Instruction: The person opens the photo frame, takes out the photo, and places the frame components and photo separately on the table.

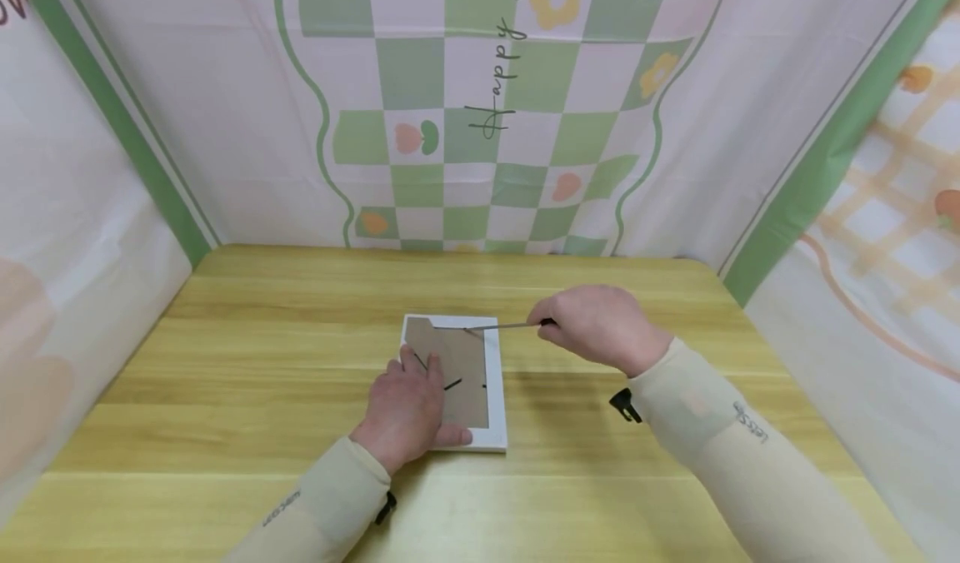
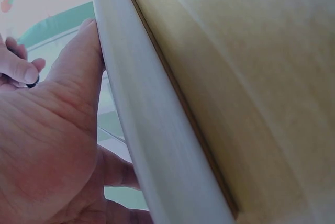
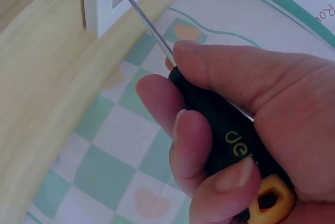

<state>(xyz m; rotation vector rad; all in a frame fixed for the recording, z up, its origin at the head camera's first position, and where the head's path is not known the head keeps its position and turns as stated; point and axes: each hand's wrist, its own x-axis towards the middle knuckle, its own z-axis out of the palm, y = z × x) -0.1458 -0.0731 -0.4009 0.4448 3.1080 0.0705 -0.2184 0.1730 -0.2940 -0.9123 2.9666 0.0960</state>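
A white picture frame point(image 1: 496, 396) lies face down on the table, its brown backing board point(image 1: 461, 363) showing with small dark tabs on it. My left hand point(image 1: 405, 413) rests on the frame's left side, fingers spread over the board and thumb stretched along the near border. The left wrist view shows the thumb against the frame's edge point(image 2: 141, 103). In my right hand point(image 1: 600, 321) I grip a screwdriver by its dark handle point(image 3: 225, 124), which has a yellow end. Its thin metal shaft point(image 1: 510, 326) reaches left, with the tip at the far inner edge of the frame.
The wood-grain table point(image 1: 300, 296) extends around the frame on all sides. Behind it hangs a green-and-white checked cloth point(image 1: 468, 130). More printed cloth stands at the left point(image 1: 90, 213) and right sides.
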